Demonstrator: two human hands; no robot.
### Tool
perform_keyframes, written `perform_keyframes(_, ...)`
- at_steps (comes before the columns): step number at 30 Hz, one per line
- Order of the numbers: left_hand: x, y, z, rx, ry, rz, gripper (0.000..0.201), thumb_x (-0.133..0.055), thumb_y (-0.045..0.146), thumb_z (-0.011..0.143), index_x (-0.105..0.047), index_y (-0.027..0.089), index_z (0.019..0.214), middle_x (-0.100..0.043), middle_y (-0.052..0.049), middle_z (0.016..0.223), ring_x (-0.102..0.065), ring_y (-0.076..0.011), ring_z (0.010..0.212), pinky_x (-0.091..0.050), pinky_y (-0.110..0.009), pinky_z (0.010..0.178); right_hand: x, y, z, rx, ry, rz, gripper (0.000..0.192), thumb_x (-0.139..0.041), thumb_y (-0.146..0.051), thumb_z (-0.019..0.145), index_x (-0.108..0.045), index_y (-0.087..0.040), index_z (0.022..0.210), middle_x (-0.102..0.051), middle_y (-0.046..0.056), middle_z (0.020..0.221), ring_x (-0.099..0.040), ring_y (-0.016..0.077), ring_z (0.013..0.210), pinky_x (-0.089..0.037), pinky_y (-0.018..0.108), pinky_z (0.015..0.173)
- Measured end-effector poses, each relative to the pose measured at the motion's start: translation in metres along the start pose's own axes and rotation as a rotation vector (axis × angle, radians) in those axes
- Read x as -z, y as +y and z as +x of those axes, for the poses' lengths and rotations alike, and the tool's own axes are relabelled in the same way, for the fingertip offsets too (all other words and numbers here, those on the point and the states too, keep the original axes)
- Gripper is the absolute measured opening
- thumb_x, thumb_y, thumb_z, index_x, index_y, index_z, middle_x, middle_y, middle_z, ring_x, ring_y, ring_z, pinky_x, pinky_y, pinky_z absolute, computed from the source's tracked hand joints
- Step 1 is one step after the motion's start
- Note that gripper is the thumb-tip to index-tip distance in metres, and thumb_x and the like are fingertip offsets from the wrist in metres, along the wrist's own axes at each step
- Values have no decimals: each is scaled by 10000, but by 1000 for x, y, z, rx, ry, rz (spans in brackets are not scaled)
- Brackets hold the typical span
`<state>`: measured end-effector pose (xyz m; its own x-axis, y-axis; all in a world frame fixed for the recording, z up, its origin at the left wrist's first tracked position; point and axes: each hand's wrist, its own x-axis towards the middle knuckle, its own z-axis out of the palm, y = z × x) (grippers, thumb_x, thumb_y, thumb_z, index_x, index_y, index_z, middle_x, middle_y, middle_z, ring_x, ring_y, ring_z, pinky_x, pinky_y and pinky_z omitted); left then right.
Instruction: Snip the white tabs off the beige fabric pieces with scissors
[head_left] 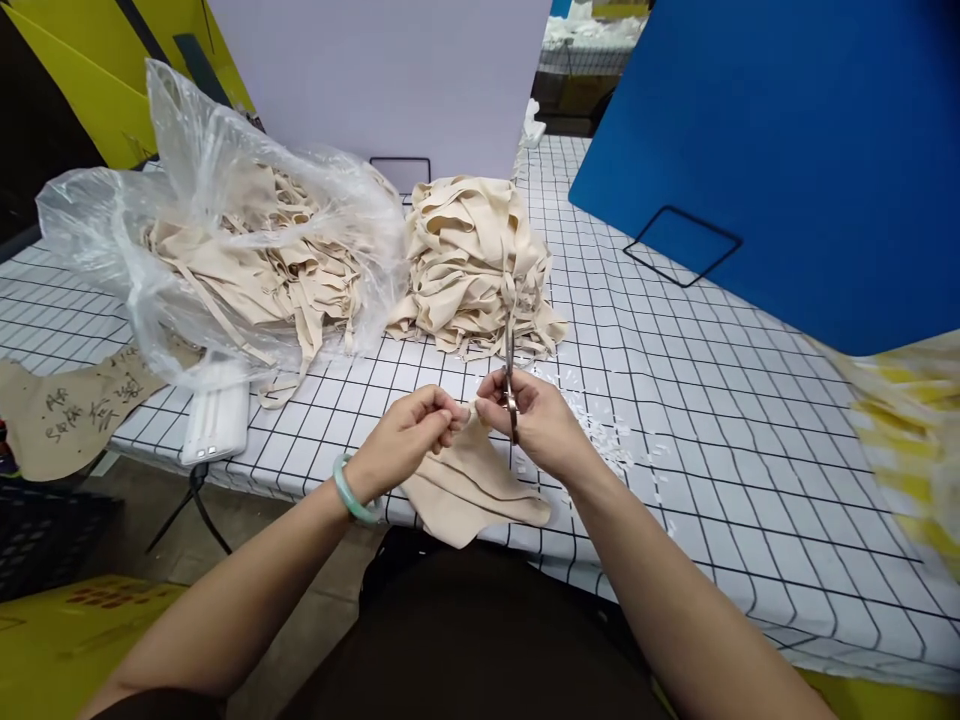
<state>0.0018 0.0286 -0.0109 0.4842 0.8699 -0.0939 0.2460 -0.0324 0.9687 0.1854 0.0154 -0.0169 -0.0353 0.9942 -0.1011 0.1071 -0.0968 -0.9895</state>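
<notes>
A beige fabric piece (pixel 472 485) hangs from my fingertips, its lower part draped over the table's front edge. My left hand (pixel 409 435) pinches its top end, with a pale green bangle (pixel 351 490) on the wrist. Close beside it, my right hand (pixel 536 415) grips the same end between thumb and finger. That hand also holds a pair of scissors (pixel 511 370), blades pointing away from me towards a stack of beige fabric pieces (pixel 469 265). Whether the blades are apart is hard to see.
A clear plastic bag (pixel 187 150) of beige pieces lies at the left. Small white snippets (pixel 600 430) are scattered right of my hands. A white device (pixel 216 420) and a marked pattern piece (pixel 82 405) lie at the left edge. Blue (pixel 787 150) and lilac boards (pixel 390 80) stand behind.
</notes>
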Motion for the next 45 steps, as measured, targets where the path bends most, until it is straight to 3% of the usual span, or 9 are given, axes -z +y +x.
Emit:
perform_keyframes(5, -7, -1, -3, -110, 74, 115, 126, -639, 294, 843, -589, 179, 837, -593, -24, 838, -539, -172, 819, -461, -312, 771, -1, -4, 4, 7, -36, 26, 215, -719, -351, 739, -606, -198, 839, -567, -10, 783, -506, 136, 710, -443, 284, 652)
perform_keyframes(12, 15, -2, 3, 242, -37, -463, 287, -696, 409, 840, -581, 146, 849, -541, 17, 688, -465, -78, 578, -387, -212, 565, -8, 9, 5, 37, -68, 83, 359, -805, -363, 710, -618, -225, 983, -640, 28, 1049, -601, 177, 921, -485, 320, 812)
perform_keyframes(16, 32, -2, 5, 321, -76, -574, 266, -713, 360, 816, -546, 152, 824, -573, -7, 764, -508, -83, 596, -423, -224, 575, -17, 17, 6, -87, -111, 174, 314, -795, -413, 706, -628, -194, 856, -616, -7, 786, -562, 140, 691, -465, 289, 660)
perform_keyframes(20, 38, -3, 0, 210, -22, -198, 254, -647, 414, 879, -566, 185, 955, -547, 20, 767, -411, -77, 549, -323, -197, 493, -15, 9, 13, -107, -119, 225, 328, -807, -445, 674, -632, -185, 771, -599, -19, 692, -542, 133, 639, -454, 276, 626)
perform_keyframes(24, 41, 1, -8, 29, -126, 141, 311, -581, 465, 922, -629, 170, 835, -563, -6, 750, -474, -133, 686, -390, -238, 610, -12, -2, 18, -152, -155, 229, 372, -826, -472, 636, -596, -191, 718, -563, -35, 642, -508, 119, 586, -431, 265, 573)
perform_keyframes(31, 39, 6, -17, 264, -209, -478, 347, -599, 476, 900, -641, 133, 883, -339, 70, 575, -216, -60, 484, -160, -220, 471, -20, 3, 11, -165, -252, 203, 413, -842, -480, 665, -620, -183, 846, -551, -47, 665, -467, 92, 566, -376, 233, 526)
perform_keyframes(36, 32, 3, -16, 330, -229, -638, 294, -635, 407, 884, -661, 120, 826, -276, 84, 534, -164, -51, 468, -123, -214, 460, -23, 13, 5, -162, -255, 203, 413, -819, -505, 692, -572, -190, 790, -485, -72, 584, -383, 76, 495, -321, 230, 479)
perform_keyframes(41, 22, 6, -12, 61, 17, -541, 265, -591, 337, 916, -713, 146, 778, -526, -42, 783, -515, -148, 772, -463, -269, 717, -32, 11, -9, 67, -37, 78, 358, -756, -434, 776, -607, -219, 1021, -647, 42, 971, -620, 184, 843, -510, 301, 740)
perform_keyframes(45, 7, 12, -12, -172, 120, -335, 278, -570, 276, 933, -744, 163, 748, -584, -108, 1059, -475, -247, 1216, -439, -321, 999, -53, 20, -15, 38, -28, 126, 245, -725, -409, 764, -594, -212, 829, -617, 9, 808, -581, 164, 713, -492, 286, 655)
